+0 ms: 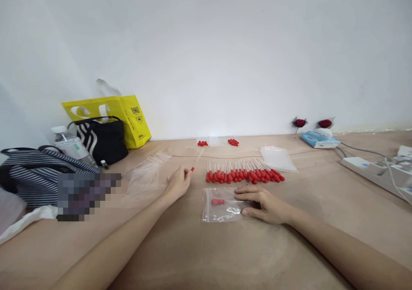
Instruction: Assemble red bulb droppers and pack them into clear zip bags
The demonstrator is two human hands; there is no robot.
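Observation:
My left hand is closed, pinching a dropper, a thin pale tube whose red end is at my fingertips. My right hand rests with fingers outstretched on the right end of a clear zip bag. Inside that bag lies a red rubber bulb; any tube on it is hard to make out. Just behind, several droppers lie side by side in a row, red bulbs toward me and pale tapered tubes pointing to the wall.
Empty-looking zip bags lie left, and a stack of bags lies right. Two bagged dropper bundles sit by the wall. A yellow bag, black pouch and bottle stand left. Tissues and a power strip are right.

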